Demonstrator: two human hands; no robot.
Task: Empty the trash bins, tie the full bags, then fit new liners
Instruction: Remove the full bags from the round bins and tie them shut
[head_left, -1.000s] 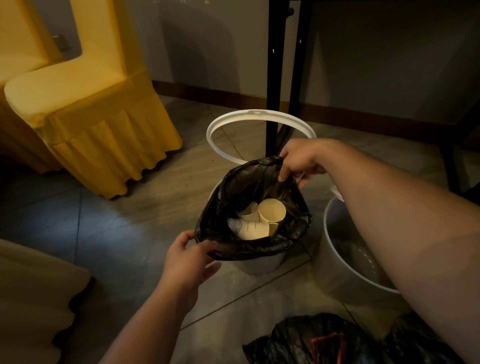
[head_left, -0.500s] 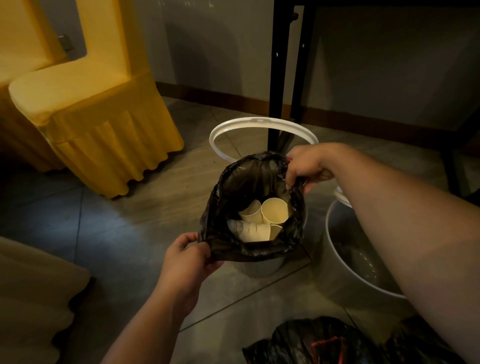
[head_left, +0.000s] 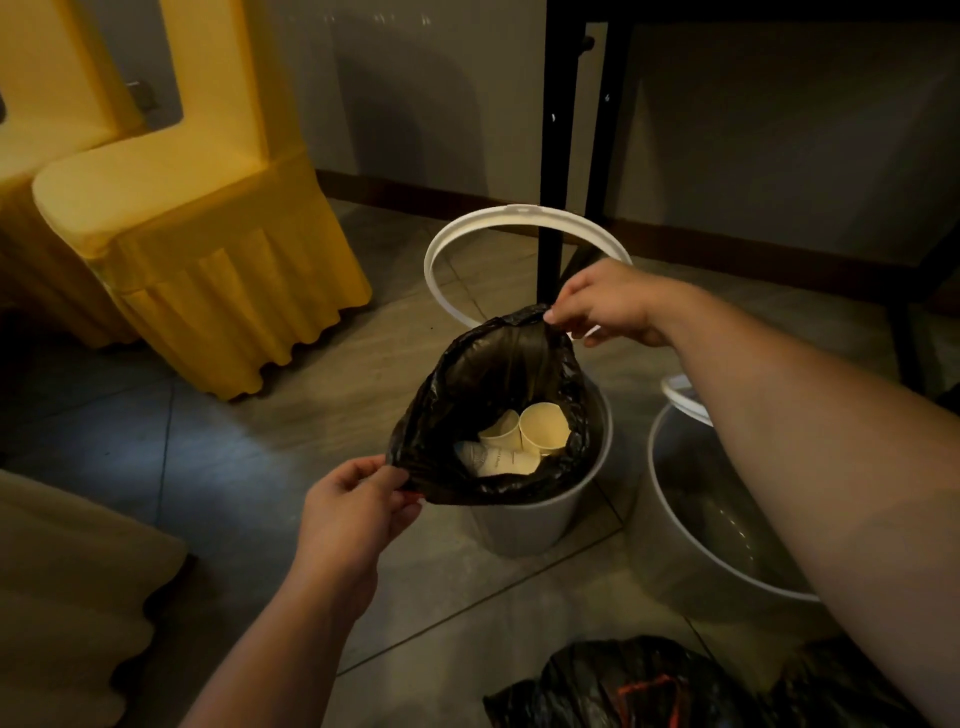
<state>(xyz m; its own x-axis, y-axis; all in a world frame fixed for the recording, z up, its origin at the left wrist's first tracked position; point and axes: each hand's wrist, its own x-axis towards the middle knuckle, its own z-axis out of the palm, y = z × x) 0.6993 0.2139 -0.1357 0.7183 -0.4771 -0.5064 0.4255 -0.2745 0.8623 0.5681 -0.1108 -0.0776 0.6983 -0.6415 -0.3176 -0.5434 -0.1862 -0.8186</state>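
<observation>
my left hand (head_left: 349, 506) pinches near rim of black bag (head_left: 483, 374); my right hand (head_left: 602, 304) pinches far rim. bag mouth stretched open between them, sitting in white bin (head_left: 524, 525), paper cups (head_left: 524, 439) inside.

Grey tiled floor (head_left: 208, 467). Centre: white bin (head_left: 524, 525) with black liner (head_left: 467, 374) stands on it. Just right: second white bin (head_left: 691, 545). Behind, by black table legs (head_left: 556, 156): white ring (head_left: 467, 228). Far left: yellow-covered chairs (head_left: 208, 270). Near edge: crumpled black bags (head_left: 597, 686). Near left: beige cloth (head_left: 62, 597).
</observation>
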